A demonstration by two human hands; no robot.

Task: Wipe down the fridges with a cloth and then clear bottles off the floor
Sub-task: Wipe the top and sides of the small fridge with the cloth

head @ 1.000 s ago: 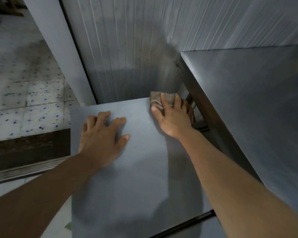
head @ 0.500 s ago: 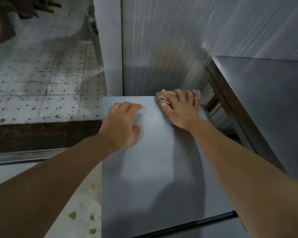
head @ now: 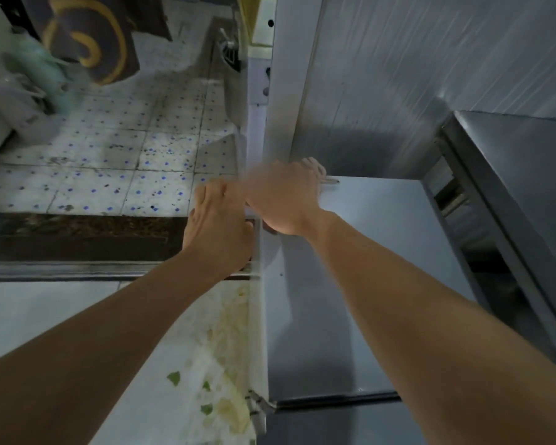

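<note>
I look down on the flat grey top of a small fridge [head: 360, 284]. My right hand [head: 283, 200], blurred by motion, presses a brownish cloth [head: 318, 170] onto the top's far left corner; only a bit of the cloth shows past my fingers. Just left of it, my left hand [head: 219, 226] hangs over the fridge's left edge with its fingers curled down the side. A taller steel fridge [head: 527, 194] stands to the right, its top higher than this one. No bottles are in view.
A ribbed metal wall [head: 398, 75] rises behind the fridges. A speckled tile floor [head: 109, 162] lies to the left past a dark threshold [head: 77, 232]. Bags and a dark patterned item [head: 87, 40] sit at the far left. Green scraps [head: 174, 379] dot the near floor.
My right hand has swept the cloth from the back right of the fridge top to its back left corner. My left hand slid off the top onto the left edge. The view swung left.
</note>
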